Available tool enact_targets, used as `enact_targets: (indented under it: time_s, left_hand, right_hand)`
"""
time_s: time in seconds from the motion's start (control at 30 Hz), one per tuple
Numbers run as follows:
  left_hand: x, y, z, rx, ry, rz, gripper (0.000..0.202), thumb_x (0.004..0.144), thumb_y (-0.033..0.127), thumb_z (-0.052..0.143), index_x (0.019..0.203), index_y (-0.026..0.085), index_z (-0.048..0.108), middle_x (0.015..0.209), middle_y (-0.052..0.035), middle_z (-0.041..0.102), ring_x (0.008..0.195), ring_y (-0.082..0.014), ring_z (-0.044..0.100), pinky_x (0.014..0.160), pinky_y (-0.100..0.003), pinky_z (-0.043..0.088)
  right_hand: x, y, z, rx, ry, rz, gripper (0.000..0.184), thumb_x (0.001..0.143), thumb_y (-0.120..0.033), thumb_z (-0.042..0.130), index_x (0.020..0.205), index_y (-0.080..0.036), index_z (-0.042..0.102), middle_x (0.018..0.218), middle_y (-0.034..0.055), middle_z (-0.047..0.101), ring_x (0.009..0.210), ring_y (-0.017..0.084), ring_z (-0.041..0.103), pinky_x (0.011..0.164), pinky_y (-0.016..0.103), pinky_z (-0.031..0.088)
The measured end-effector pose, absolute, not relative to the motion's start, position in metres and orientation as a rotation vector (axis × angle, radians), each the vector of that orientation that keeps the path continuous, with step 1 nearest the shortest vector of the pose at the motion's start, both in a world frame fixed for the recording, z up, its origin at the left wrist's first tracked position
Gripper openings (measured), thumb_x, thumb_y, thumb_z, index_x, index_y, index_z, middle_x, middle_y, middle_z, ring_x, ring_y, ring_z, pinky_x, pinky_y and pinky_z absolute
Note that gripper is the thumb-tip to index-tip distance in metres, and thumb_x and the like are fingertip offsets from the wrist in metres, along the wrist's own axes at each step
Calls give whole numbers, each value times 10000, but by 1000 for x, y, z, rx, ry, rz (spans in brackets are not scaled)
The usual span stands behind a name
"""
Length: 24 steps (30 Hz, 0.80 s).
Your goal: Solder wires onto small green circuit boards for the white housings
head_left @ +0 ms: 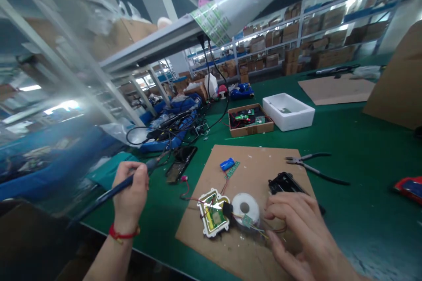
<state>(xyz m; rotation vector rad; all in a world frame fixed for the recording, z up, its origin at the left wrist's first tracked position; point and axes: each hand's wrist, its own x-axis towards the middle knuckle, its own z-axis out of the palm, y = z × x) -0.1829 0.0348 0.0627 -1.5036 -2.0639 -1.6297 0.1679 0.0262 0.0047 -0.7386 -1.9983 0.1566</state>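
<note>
A long workbench covered with a green mat [372, 149] is seen in a warehouse-like room, with steel shelving stacked with cardboard boxes [329, 30] behind it. A brown cardboard sheet [211, 167] is laid on the mat. A blue-handled soldering iron [114, 193] is gripped by the left hand [130, 189], its fingers closed around the handle, and is held just off the sheet's left edge. A red cord bracelet [122, 233] is worn on that wrist. The right hand [296, 228] is held over the sheet, its fingers curved and slightly parted beside thin coloured wires [260, 226]; whether the wires are pinched cannot be told. Those wires lead from a small green circuit board [246, 221], which lies against a white spool [245, 207] on the sheet. A white-framed circuit assembly [213, 214] lies just left of the spool, and a black plastic housing [286, 183] lies beyond the right hand. Diagonal cutters [311, 167] are placed on the mat nearby.
</note>
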Motion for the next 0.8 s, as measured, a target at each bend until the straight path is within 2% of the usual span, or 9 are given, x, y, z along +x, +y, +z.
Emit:
enact_targets:
  time_s: [0.07, 0.17, 0.3, 0.43, 0.53, 0.6, 0.7, 0.77, 0.8]
  left_hand:
    - [-210, 51, 64, -1491, -2206, -1484, 199, 885, 343, 557, 853, 147, 572, 638, 53, 521, 493, -82, 483, 478, -225, 426]
    - [-231, 78, 57, -1501, -2356, -1355, 235, 888, 357, 560, 963, 136, 592, 867, -16, 616, 693, -130, 599, 618, -296, 520]
    - [-236, 119, 42, -1592, -2524, -1318, 275, 883, 360, 567, 1055, 146, 585, 1020, -52, 624, 848, -182, 626, 726, -364, 541]
    - [-229, 139, 27, -1700, -2677, -1416, 285, 888, 357, 562, 1082, 148, 571, 1014, -57, 625, 821, -168, 628, 703, -351, 544]
    - [-210, 120, 18, -1758, -2733, -1485, 317, 908, 416, 507, 1058, 143, 568, 934, -45, 628, 722, -141, 614, 646, -321, 531]
    - [-188, 92, 17, -1794, -2667, -1516, 383, 925, 471, 419, 1134, 163, 510, 923, -44, 619, 695, -142, 596, 664, -335, 517]
    - [-146, 47, 20, -2177, -2571, -1363, 341, 826, 474, 579, 1059, 224, 584, 950, -47, 640, 875, -211, 611, 819, -386, 488]
    - [-121, 27, 23, -2525, -2437, -1178, 336, 741, 403, 698, 1051, 287, 637, 1154, -43, 616, 1123, -260, 533, 1010, -423, 382]
    - [-112, 22, 24, -2755, -2271, -920, 437, 757, 400, 684, 1174, 329, 573, 1286, -37, 549, 1228, -274, 456, 1059, -450, 332]
  right_hand:
    - [169, 27, 3, -719, -2009, 127, 238, 739, -81, 523, 941, -206, 524, 915, 34, 602, 893, 202, 559, 813, 323, 319]
    - [170, 29, 4, -738, -2010, 73, 210, 739, -101, 541, 917, -212, 523, 896, 30, 615, 884, 205, 572, 814, 325, 323]
    - [174, 32, 6, -762, -2071, 57, 223, 725, -103, 582, 904, -221, 522, 895, 14, 635, 887, 198, 588, 813, 323, 335]
    - [178, 34, 11, -846, -2104, 220, 199, 742, -118, 606, 882, -243, 539, 893, -14, 645, 886, 186, 591, 814, 323, 358]
    - [180, 38, 20, -948, -2214, 388, 190, 706, -154, 638, 863, -227, 559, 871, 13, 641, 831, 210, 586, 775, 354, 391]
    - [181, 43, 27, -1011, -2356, 500, 199, 667, -191, 674, 839, -209, 576, 849, 39, 641, 814, 243, 582, 774, 400, 403]
    - [183, 49, 34, -1041, -2539, 662, 130, 704, -227, 668, 801, -209, 583, 844, 45, 645, 848, 268, 578, 842, 474, 375]
    - [185, 51, 38, -1007, -2578, 812, 25, 808, -213, 576, 785, -220, 572, 836, 19, 635, 850, 226, 573, 885, 463, 354]
    - [186, 52, 41, -993, -2566, 899, 81, 857, -214, 522, 791, -223, 568, 833, 10, 625, 844, 203, 567, 884, 436, 360]
